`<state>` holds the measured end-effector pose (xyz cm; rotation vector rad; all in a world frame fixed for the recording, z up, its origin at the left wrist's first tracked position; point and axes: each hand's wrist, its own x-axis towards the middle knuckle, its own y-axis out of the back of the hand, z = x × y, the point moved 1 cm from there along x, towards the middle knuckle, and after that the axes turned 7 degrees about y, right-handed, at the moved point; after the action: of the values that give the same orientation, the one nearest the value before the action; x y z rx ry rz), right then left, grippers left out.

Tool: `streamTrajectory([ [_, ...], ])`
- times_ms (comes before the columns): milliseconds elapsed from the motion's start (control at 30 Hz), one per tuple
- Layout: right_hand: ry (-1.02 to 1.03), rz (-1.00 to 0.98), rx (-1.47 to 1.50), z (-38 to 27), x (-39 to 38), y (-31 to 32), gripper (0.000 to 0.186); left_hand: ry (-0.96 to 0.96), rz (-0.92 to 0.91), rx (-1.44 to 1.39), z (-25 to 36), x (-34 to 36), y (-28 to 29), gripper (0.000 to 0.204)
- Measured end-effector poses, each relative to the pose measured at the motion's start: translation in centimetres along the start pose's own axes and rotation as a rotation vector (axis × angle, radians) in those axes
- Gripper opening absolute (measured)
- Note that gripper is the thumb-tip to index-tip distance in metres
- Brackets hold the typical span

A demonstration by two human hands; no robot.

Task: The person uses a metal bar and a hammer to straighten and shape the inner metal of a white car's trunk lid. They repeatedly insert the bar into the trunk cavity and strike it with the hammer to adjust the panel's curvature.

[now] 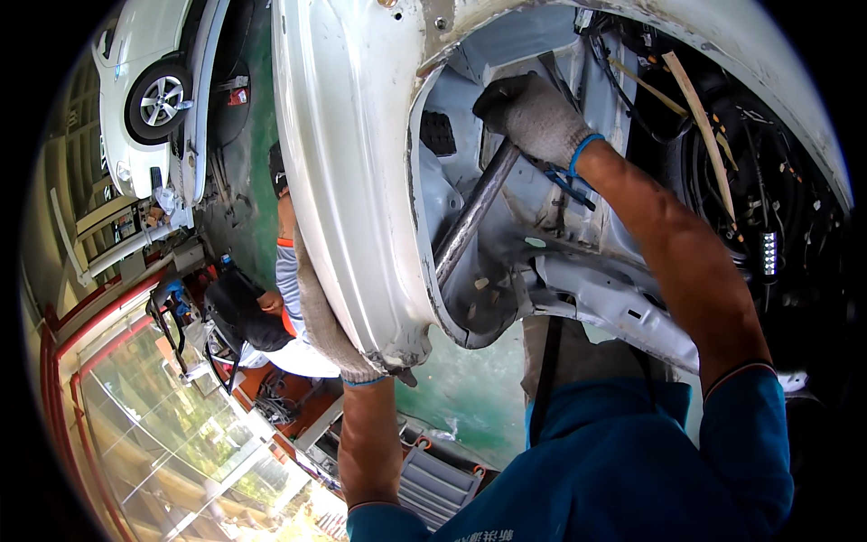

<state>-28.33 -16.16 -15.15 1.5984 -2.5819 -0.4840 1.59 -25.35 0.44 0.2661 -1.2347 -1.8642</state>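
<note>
My right hand (533, 117), in a grey glove with blue cuff, is closed on the upper end of a long silver metal bar (474, 212) angled down-left inside the opening of a white car body (352, 163). Blue-handled tool parts (564, 188) show below that wrist, partly hidden. My left hand (343, 343), also gloved, wraps against the outer edge of the white panel near its lower corner; some fingers are hidden behind the metal. Bare sheet metal with holes and a lower rail (614, 303) surrounds the bar.
Dark wiring and a wooden strip (700, 126) lie at right. A white car (135, 54) stands upper left on green floor. Behind the panel, a co-worker (287, 271) in a striped sleeve is partly visible. A grey slatted rack (438, 479) and red-framed glazing (117, 397) are lower left.
</note>
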Motion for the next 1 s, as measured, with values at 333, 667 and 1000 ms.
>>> streamTrajectory([
  [333,0.063,0.086,-0.022,0.2,0.0,0.6,0.022,-0.028,0.037,-0.068,2.2,0.4,-0.8,0.070],
  [667,0.318,0.129,-0.365,-2.8,2.8,1.4,0.026,-0.076,0.040,-0.018,1.5,0.7,-0.9,0.068],
  [1000,0.535,0.079,-0.593,-1.8,4.9,-0.3,0.031,0.052,-0.135,-0.136,3.1,1.0,-0.3,0.071],
])
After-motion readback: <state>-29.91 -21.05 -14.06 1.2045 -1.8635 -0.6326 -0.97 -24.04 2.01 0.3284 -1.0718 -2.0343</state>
